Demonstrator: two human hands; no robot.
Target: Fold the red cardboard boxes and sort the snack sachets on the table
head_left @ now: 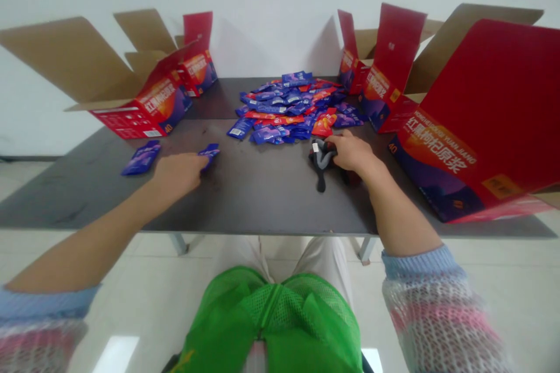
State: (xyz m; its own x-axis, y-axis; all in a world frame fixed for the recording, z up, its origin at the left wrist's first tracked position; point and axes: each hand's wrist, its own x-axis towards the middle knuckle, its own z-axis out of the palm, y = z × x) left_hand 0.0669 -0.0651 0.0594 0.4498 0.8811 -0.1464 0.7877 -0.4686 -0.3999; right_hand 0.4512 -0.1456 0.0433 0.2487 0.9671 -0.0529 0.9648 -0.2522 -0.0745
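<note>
My left hand [181, 172], over the left part of the table, is closed on a small blue sachet [210, 152] that sticks out past the fingertips. Another blue sachet [142, 157] lies flat on the table to the left of that hand. On the right, my right hand [352, 151] has its fingers bent round one side of a black and grey clamp-like tool [322, 157], which rests on the tabletop. Part of the tool is hidden under the hand. Just beyond, a heap of blue and red sachets [284, 108] covers the table's middle.
Open red cartons stand on both sides: a near left box [153, 105], a far left box [199, 73], a large near right box [441, 169], a middle right box [380, 93] and a far right box [350, 70]. A white wall [275, 11] rises behind the dark table [262, 198].
</note>
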